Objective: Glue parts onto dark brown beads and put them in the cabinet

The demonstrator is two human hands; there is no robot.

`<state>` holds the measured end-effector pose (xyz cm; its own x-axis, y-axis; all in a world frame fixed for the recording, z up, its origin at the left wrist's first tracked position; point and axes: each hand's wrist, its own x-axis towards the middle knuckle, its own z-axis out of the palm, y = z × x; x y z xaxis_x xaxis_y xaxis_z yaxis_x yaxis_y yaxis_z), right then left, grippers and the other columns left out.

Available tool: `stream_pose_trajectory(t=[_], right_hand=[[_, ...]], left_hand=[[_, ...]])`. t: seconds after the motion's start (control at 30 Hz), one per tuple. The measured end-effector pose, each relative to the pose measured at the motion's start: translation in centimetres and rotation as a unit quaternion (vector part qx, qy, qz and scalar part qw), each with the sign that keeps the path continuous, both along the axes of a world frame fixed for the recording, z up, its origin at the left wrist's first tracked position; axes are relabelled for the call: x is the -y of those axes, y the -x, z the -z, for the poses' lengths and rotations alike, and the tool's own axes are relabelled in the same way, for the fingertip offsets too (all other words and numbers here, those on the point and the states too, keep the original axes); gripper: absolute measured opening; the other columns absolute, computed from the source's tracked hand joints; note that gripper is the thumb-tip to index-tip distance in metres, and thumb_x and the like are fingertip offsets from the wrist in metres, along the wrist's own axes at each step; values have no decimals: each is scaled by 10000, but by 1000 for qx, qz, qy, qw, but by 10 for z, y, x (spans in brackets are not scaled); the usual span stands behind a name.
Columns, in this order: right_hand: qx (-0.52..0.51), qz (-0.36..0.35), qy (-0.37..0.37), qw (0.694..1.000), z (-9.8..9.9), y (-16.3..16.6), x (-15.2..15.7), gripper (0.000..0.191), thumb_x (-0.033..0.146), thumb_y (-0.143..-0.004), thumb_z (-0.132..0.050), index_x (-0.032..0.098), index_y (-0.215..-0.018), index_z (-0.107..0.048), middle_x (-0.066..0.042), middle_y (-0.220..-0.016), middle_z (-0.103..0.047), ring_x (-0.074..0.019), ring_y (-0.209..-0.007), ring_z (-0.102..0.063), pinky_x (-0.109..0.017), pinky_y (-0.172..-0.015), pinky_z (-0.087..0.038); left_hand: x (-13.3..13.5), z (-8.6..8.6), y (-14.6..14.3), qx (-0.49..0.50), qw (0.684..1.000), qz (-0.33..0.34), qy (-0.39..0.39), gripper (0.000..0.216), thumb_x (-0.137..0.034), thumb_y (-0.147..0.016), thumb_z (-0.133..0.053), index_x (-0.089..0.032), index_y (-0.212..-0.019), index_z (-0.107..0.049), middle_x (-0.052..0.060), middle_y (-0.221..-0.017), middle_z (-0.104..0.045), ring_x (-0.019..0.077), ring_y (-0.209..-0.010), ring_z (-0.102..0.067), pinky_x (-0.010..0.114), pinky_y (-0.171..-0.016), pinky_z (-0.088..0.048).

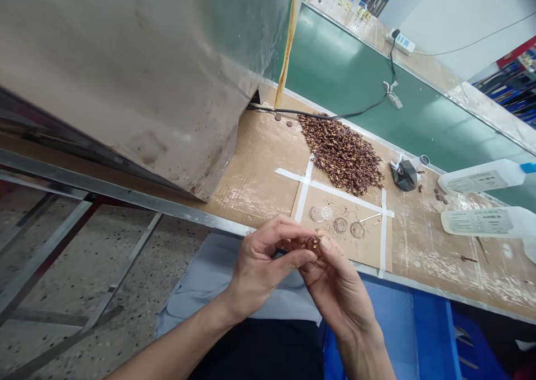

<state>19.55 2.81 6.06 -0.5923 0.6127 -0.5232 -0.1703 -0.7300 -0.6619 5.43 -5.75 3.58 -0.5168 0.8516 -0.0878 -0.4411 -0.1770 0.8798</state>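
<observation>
A grey metal housing (pixel 146 78) stands on the table (pixel 259 173) at ten o'clock from the hands; a heap of small brown-and-gold pieces (pixel 341 153) lies at one; two plastic bottles (pixel 477 222) are near three; left hand (pixel 259 271) and right hand (pixel 341 285) meet, both grips pinching; three round dishes (pixel 340 225) sit at two; between the fingertips, one small piece (pixel 316 242).

A worktop (pixel 262 162), covered in brown cardboard, has a metal trim along its near edge. At its far edge stands a glossy green panel (pixel 335 50) catching pale patches of light. A large, stained metal housing (pixel 146 78) looms over its left end. Beyond the panel rises a white wall (pixel 452 17). Below the near left edge, metal bars (pixel 129 271) cross above a speckled grey floor (pixel 163 279).
</observation>
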Motion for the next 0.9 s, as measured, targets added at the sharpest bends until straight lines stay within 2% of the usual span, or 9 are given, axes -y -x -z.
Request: stream_pose_trajectory(t=[0.17,0.37,0.47,0.53,0.57,0.63,0.73,0.8,0.9], right_hand=[[-40,29,82,995,4,2,11,235,355,-947,-1038,244,-1042,-854,-5,-1041,-797,-135,-825,-679,-238,-775,-622],[-74,40,115,990,-2,6,18,255,313,-906,-1071,236,-974,-837,14,-983,-772,-109,-809,-665,-191,-766,-612],[-42,29,84,995,-6,5,13,272,367,-899,-1068,253,-1000,-843,-16,-1072,-804,-152,-875,-703,-257,-826,-639],[-7,36,2,999,-8,0,2,261,392,-913,-1051,267,-1023,-850,-29,-1124,-814,-170,-911,-715,-288,-850,-638],[19,51,-70,996,-8,-4,-7,250,393,-919,-1044,272,-1029,-854,-29,-1129,-817,-173,-922,-718,-297,-858,-634],[94,90,-252,959,-7,-13,-29,230,377,-931,-1032,273,-1053,-867,-29,-1097,-828,-187,-942,-736,-322,-890,-630],[212,116,-482,842,-2,-25,-61,206,347,-963,-999,260,-1118,-897,-43,-1059,-856,-226,-980,-780,-376,-928,-638],[251,95,-574,774,1,-28,-75,161,352,-1000,-960,260,-1124,-914,-50,-1059,-868,-242,-971,-793,-407,-933,-644],[273,51,-652,705,2,-26,-81,98,357,-1060,-894,276,-1107,-923,-45,-1065,-879,-251,-976,-804,-430,-965,-646]], left_hand=[[1,7,4,-58,997,-12,-42,215,-232,-912,-1040,-351,-1082,-983,82,-1175,-838,240,-1086,-786,315,-974,-671],[0,0,4,-82,992,-36,-89,213,-171,-918,-1019,-355,-1019,-984,67,-1025,-893,258,-1035,-819,369,-1007,-681],[-3,-1,7,-62,994,-49,-69,201,-193,-884,-1048,-334,-1012,-983,65,-1028,-897,259,-1022,-830,365,-992,-699],[-6,2,12,-9,997,-57,-45,202,-227,-878,-1055,-319,-1039,-976,59,-1047,-895,243,-989,-838,338,-945,-712],[-9,4,15,20,998,-58,-35,196,-244,-883,-1053,-304,-1051,-972,60,-1048,-894,234,-967,-842,329,-928,-716],[-14,12,19,61,996,-56,-27,192,-264,-891,-1047,-267,-1063,-963,66,-1036,-895,219,-933,-850,308,-912,-715],[-21,23,23,85,995,-55,-18,207,-250,-875,-1055,-223,-1055,-954,84,-1051,-902,206,-927,-861,267,-897,-703],[-22,28,23,86,994,-58,-18,227,-248,-871,-1059,-212,-1068,-952,91,-1071,-906,202,-927,-864,248,-879,-694],[-22,32,22,79,995,-52,-21,245,-257,-882,-1056,-203,-1096,-950,96,-1081,-908,206,-934,-870,245,-874,-688]])
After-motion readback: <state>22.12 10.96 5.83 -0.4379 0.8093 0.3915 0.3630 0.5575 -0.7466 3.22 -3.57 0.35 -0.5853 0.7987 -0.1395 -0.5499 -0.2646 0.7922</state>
